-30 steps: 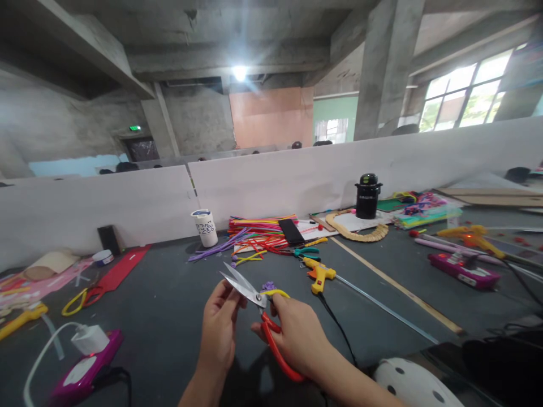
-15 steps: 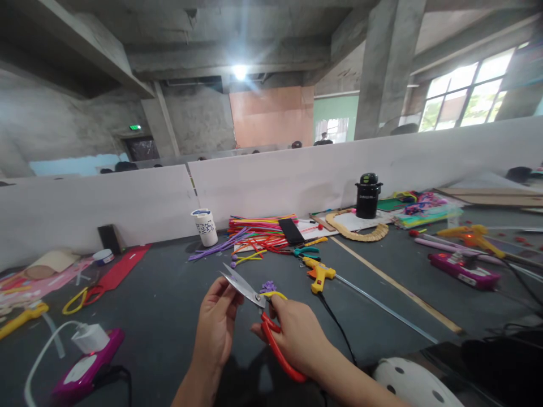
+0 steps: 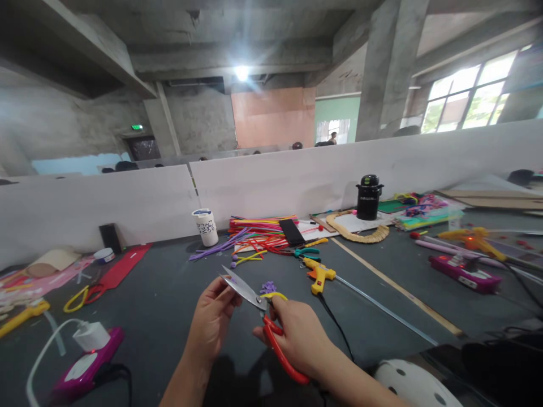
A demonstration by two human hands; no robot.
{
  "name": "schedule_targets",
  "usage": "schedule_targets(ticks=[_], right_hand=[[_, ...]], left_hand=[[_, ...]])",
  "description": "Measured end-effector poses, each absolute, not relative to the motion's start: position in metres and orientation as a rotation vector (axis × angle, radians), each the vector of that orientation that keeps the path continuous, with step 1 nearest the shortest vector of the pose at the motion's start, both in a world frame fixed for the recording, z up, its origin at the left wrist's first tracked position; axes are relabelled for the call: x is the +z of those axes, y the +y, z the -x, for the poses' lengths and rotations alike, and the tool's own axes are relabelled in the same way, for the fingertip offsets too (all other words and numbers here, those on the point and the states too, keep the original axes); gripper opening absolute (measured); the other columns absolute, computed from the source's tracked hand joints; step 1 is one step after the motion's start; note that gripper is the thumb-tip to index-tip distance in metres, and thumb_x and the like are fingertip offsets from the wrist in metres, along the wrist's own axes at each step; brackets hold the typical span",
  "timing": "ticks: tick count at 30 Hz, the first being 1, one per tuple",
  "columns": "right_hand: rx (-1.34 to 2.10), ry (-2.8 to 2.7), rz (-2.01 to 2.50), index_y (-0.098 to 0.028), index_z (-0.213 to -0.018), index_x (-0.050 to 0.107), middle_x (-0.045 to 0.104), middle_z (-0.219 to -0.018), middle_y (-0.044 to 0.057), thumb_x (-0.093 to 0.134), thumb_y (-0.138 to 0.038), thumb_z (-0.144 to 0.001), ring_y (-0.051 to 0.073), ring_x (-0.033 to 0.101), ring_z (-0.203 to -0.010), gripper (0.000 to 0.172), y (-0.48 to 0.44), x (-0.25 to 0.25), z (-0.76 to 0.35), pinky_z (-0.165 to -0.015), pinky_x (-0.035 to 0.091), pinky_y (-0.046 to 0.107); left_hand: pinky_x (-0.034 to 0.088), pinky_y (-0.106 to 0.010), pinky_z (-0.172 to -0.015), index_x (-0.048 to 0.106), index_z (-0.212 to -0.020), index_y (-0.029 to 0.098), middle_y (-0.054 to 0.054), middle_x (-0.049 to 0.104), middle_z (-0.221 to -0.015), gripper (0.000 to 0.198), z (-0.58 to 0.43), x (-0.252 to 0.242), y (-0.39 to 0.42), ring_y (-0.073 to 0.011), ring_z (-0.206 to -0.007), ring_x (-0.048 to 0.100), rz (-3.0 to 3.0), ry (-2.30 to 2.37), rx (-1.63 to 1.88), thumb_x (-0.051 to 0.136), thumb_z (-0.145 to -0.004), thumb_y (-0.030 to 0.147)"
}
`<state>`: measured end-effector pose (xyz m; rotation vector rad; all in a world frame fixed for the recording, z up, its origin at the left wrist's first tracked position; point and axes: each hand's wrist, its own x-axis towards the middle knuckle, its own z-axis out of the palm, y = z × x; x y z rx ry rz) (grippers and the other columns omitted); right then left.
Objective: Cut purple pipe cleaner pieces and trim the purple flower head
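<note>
My right hand [image 3: 297, 333] grips a pair of scissors [image 3: 246, 291] with red handles. The blades are slightly apart and point up and left. My left hand [image 3: 214, 316] is closed in a pinch at the blade tips, its fingertips partly behind the lower blade. A tiny purple bit shows between the blades; what the fingers hold is too small to name. A curved yellow piece [image 3: 274, 295] shows just above my right fingers; I cannot tell whether it belongs to the scissors. Purple cut scraps [image 3: 268, 288] lie on the table just beyond.
A yellow glue gun [image 3: 321, 276] with a long clear stick lies right of my hands. Behind are colourful pipe cleaners [image 3: 258, 226], a white cup [image 3: 206, 228], teal-handled pliers [image 3: 307, 252] and a black canister [image 3: 368, 198]. Power strips [image 3: 91, 362] stand on both sides.
My left hand has shifted slightly and its wrist has swung a little left. The scissor blades look a little closer together. The right hand still holds the scissors.
</note>
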<state>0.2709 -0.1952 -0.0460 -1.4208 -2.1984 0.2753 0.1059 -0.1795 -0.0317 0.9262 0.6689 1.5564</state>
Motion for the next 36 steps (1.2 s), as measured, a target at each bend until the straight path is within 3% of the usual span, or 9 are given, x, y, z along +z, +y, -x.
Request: schedule_targets(ticks=[19, 26, 36], right_hand=[[0.242, -2.145, 1.43, -0.02, -0.076, 0.051, 0.061, -0.072, 0.002, 0.047, -0.059, -0.073, 0.018, 0.055, -0.065, 0.039, -0.1984, -0.0474, -0.2669, -0.054, 0.023, 0.025], [0.295, -2.15, 1.425, -0.02, -0.077, 0.051, 0.061, -0.073, 0.002, 0.048, -0.063, -0.07, 0.018, 0.055, -0.066, 0.043, -0.1978, -0.0488, -0.2683, -0.054, 0.023, 0.025], [0.289, -2.193, 1.455, -0.02, -0.077, 0.052, 0.061, -0.072, 0.002, 0.046, -0.057, -0.074, 0.018, 0.055, -0.065, 0.038, -0.1981, -0.0459, -0.269, -0.053, 0.022, 0.025]], left_hand=[[0.048, -0.016, -0.058, 0.068, -0.07, 0.016, 0.002, 0.065, -0.064, 0.018, -0.1069, -0.0278, -0.1807, -0.0076, -0.059, 0.058, -0.787, 0.622, 1.586, 0.076, -0.054, 0.017], [0.046, -0.014, -0.057, 0.067, -0.069, 0.015, 0.002, 0.064, -0.064, 0.012, -0.1068, -0.0271, -0.1827, -0.0058, -0.058, 0.055, -0.872, 0.627, 1.573, 0.073, -0.059, 0.016], [0.044, -0.016, -0.054, 0.068, -0.069, 0.016, 0.002, 0.063, -0.061, 0.017, -0.1056, -0.0282, -0.181, -0.007, -0.055, 0.055, -0.842, 0.687, 1.578, 0.075, -0.054, 0.018]])
